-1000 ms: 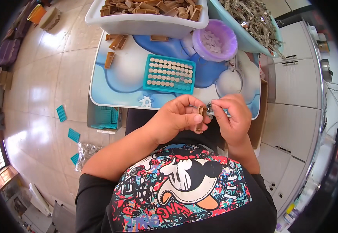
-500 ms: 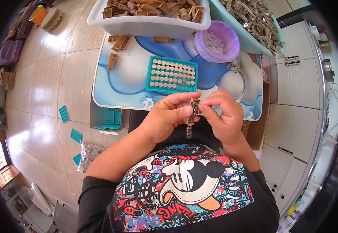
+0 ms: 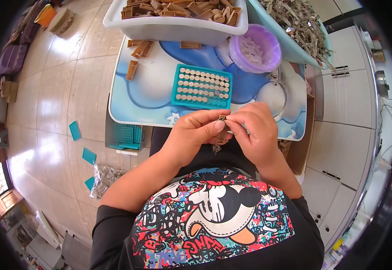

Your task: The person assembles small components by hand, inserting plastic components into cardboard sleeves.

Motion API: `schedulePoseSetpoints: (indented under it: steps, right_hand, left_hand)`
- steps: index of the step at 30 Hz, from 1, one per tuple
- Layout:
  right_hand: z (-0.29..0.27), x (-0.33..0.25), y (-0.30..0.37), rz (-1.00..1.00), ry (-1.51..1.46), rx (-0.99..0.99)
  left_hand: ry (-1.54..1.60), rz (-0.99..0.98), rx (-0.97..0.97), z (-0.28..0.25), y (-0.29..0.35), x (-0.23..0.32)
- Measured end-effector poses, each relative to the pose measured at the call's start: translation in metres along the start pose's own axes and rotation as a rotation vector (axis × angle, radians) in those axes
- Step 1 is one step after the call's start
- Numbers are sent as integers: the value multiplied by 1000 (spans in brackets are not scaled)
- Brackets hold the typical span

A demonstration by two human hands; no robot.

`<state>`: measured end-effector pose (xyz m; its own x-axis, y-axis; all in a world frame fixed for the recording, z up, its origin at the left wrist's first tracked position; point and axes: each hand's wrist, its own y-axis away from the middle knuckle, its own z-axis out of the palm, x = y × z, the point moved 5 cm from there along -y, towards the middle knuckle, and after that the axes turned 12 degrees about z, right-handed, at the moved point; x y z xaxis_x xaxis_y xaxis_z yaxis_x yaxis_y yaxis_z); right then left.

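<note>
My left hand (image 3: pixel 190 134) grips a narrow brown plastic casing (image 3: pixel 222 136) between thumb and fingers, just in front of the table's near edge. Dark, thin parts show at the casing's top, and a small silvery bundle (image 3: pixel 216 148) hangs at its lower end. Against the casing's upper end my right hand (image 3: pixel 258 130) is pinched; whatever is between its fingertips is too small to make out. Just beyond my hands lies a teal tray (image 3: pixel 176 98) with rows of round whitish discs, some places at its near right side being without discs.
On the blue patterned table (image 3: pixel 137 108) are several loose brown casings (image 3: pixel 132 70). A white bin (image 3: pixel 178 29) of brown casings, a purple bowl (image 3: pixel 278 51) of small white pieces and a light-blue tub (image 3: pixel 268 22) of silvery parts stand behind. Teal trays (image 3: pixel 88 155) lie on the floor left.
The brown casing has turned in my left hand, showing its hollow side, and the silvery bundle hangs differently. My right fingers have shifted slightly left to its upper end.
</note>
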<state>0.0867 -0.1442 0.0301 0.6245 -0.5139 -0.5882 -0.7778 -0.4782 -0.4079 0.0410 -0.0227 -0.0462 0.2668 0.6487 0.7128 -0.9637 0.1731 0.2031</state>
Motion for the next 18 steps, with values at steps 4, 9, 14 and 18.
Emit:
schedulePoseSetpoints:
  steps: [4, 9, 14, 18]
  right_hand:
    - [3, 1, 6, 34, -52, 19]
    - [5, -5, 10, -86, 14, 25]
    - [9, -4, 12, 12, -21, -13]
    - [15, -2, 18, 143, -82, -18]
  left_hand:
    - [1, 13, 34, -2, 1, 0]
    - [44, 21, 65, -2, 2, 0]
    - [26, 142, 212, -9, 1, 9]
    - [-14, 149, 265, -11, 1, 13]
